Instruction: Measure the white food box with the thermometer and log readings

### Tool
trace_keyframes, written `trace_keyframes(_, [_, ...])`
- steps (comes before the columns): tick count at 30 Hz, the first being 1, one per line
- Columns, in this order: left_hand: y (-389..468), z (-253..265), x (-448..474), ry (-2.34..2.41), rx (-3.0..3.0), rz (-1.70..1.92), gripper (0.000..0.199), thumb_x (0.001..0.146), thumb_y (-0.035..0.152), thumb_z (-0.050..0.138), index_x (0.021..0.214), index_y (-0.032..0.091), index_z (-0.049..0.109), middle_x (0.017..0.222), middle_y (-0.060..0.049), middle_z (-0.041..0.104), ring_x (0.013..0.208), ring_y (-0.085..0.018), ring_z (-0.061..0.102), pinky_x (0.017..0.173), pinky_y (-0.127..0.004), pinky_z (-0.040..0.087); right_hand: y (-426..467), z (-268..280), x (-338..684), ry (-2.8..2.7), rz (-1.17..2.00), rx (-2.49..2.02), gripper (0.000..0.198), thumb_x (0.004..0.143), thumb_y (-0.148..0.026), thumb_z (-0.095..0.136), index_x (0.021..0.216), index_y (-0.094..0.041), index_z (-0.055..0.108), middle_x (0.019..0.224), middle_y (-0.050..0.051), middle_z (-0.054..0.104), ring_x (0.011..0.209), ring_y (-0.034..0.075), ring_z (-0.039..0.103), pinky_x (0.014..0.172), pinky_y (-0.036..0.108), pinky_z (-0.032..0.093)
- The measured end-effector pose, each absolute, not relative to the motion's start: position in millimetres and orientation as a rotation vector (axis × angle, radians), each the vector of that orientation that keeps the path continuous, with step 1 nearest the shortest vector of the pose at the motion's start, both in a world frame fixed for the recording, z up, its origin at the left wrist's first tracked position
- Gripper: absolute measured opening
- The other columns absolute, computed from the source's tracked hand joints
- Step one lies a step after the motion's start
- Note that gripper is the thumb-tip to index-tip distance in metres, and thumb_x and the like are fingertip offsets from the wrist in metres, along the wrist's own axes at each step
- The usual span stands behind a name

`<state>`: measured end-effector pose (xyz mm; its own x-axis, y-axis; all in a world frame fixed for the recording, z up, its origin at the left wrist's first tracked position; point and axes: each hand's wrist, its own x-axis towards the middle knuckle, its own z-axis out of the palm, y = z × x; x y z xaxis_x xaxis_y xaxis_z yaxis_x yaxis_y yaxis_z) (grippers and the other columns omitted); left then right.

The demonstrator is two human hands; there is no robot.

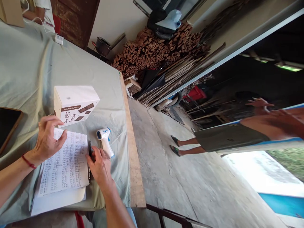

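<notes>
My left hand hovers at the upper left of a handwritten sheet, fingers apart and holding nothing. Its fingertips come close to the lower corner of a white box printed "NutriMotion Super Meal"; I cannot tell if they touch. Along the sheet's right edge lies a dark pen, pinched between the thumb and fingers of my right hand. Just beyond that hand, a white and blue infrared thermometer rests on the cloth. More white paper sticks out beneath the written sheet.
A grey-green cloth covers the table, whose wooden edge shows at right. A dark tablet or phone lies at far left. A person stands on the concrete floor; another person's arm shows top left. Stacked firewood lines the wall.
</notes>
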<state>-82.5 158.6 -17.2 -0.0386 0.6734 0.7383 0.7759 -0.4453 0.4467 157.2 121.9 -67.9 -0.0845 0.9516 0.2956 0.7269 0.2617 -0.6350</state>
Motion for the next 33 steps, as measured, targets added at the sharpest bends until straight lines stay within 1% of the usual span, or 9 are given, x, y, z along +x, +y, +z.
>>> trace_keyframes(3, [148.0, -25.2, -79.7, -1.431, -2.677, -1.176, 0.012, 0.096, 0.032, 0.057, 0.104, 0.025, 0.062, 0.105, -0.005, 0.069, 0.100, -0.024, 0.066, 0.090, -0.042, 0.055, 127.4, -68.5, 160.3, -1.817, 0.450, -1.513, 0.032, 0.088, -0.028, 0.060, 0.115, -0.025, 0.077, 0.078, 0.006, 0.067, 0.074, 0.022, 0.060, 0.075, 0.038, 0.056])
trace_keyframes(7, [139.5, -38.8, -74.7, -1.507, -2.947, -0.712, 0.033, 0.090, 0.047, 0.066, 0.114, 0.024, 0.070, 0.133, -0.011, 0.065, 0.123, -0.033, 0.061, 0.107, -0.051, 0.046, 133.3, -62.5, 168.3, -1.685, 0.616, -1.420, 0.037, 0.084, -0.028, 0.057, 0.115, -0.026, 0.077, 0.077, 0.004, 0.067, 0.075, 0.021, 0.060, 0.078, 0.037, 0.055])
trace_keyframes(10, [138.2, -41.1, -71.2, -1.525, -2.969, -0.622, 0.044, 0.086, 0.049, 0.073, 0.121, 0.023, 0.068, 0.142, -0.012, 0.060, 0.130, -0.035, 0.057, 0.114, -0.053, 0.040, 133.5, -53.7, 172.2, -1.537, 0.824, -1.325, 0.032, 0.086, -0.032, 0.055, 0.108, -0.024, 0.076, 0.087, 0.005, 0.069, 0.079, 0.020, 0.062, 0.079, 0.037, 0.054])
trace_keyframes(13, [139.6, -39.0, -68.2, -1.568, -2.958, -0.529, 0.048, 0.084, 0.047, 0.076, 0.123, 0.021, 0.067, 0.146, -0.012, 0.058, 0.133, -0.036, 0.054, 0.117, -0.052, 0.038, 130.2, -45.9, 170.2, -1.354, 0.955, -1.198, 0.035, 0.086, -0.037, 0.061, 0.119, -0.024, 0.067, 0.092, 0.004, 0.066, 0.079, 0.018, 0.061, 0.077, 0.035, 0.052])
trace_keyframes(18, [143.8, -37.6, -64.5, -1.608, -2.965, -0.558, 0.049, 0.084, 0.043, 0.077, 0.126, 0.020, 0.066, 0.149, -0.013, 0.055, 0.138, -0.035, 0.050, 0.119, -0.050, 0.035, 124.0, -45.0, 157.9, -1.207, 0.982, -1.124, 0.036, 0.088, -0.060, 0.065, 0.093, -0.024, 0.064, 0.067, -0.004, 0.054, 0.064, 0.014, 0.054, 0.066, 0.032, 0.047])
trace_keyframes(21, [146.0, -37.9, -63.3, -1.616, -2.979, -0.572, 0.049, 0.083, 0.043, 0.078, 0.125, 0.021, 0.066, 0.150, -0.012, 0.053, 0.139, -0.036, 0.048, 0.120, -0.051, 0.034, 124.7, -49.8, 151.5, -1.104, 1.050, -1.157, 0.048, 0.089, -0.067, 0.057, 0.095, -0.021, 0.069, 0.059, -0.004, 0.053, 0.056, 0.013, 0.051, 0.061, 0.031, 0.044])
trace_keyframes(24, [147.0, -37.0, -62.7, -1.610, -2.992, -0.553, 0.045, 0.083, 0.042, 0.078, 0.123, 0.023, 0.068, 0.149, -0.011, 0.053, 0.139, -0.036, 0.048, 0.120, -0.053, 0.034, 126.8, -55.0, 147.3, -1.038, 1.089, -1.240, 0.038, 0.084, -0.057, 0.066, 0.091, -0.019, 0.071, 0.060, -0.004, 0.059, 0.055, 0.011, 0.052, 0.057, 0.029, 0.043])
trace_keyframes(28, [146.2, -35.0, -61.7, -1.558, -2.978, -0.477, 0.039, 0.084, 0.042, 0.079, 0.118, 0.024, 0.072, 0.148, -0.011, 0.053, 0.137, -0.036, 0.049, 0.118, -0.053, 0.036, 125.4, -59.1, 144.1, -1.091, 1.003, -1.414, 0.021, 0.073, -0.039, 0.071, 0.077, -0.019, 0.067, 0.053, -0.007, 0.056, 0.048, 0.009, 0.047, 0.050, 0.025, 0.038])
trace_keyframes(33, [143.1, -34.3, -60.4, -1.377, -2.959, -0.481, 0.032, 0.087, 0.040, 0.078, 0.114, 0.022, 0.075, 0.139, -0.013, 0.057, 0.133, -0.034, 0.051, 0.116, -0.053, 0.038, 120.3, -59.2, 141.3, -1.294, 0.812, -1.474, 0.019, 0.074, -0.039, 0.063, 0.070, -0.020, 0.063, 0.052, -0.006, 0.057, 0.047, 0.010, 0.047, 0.048, 0.025, 0.039])
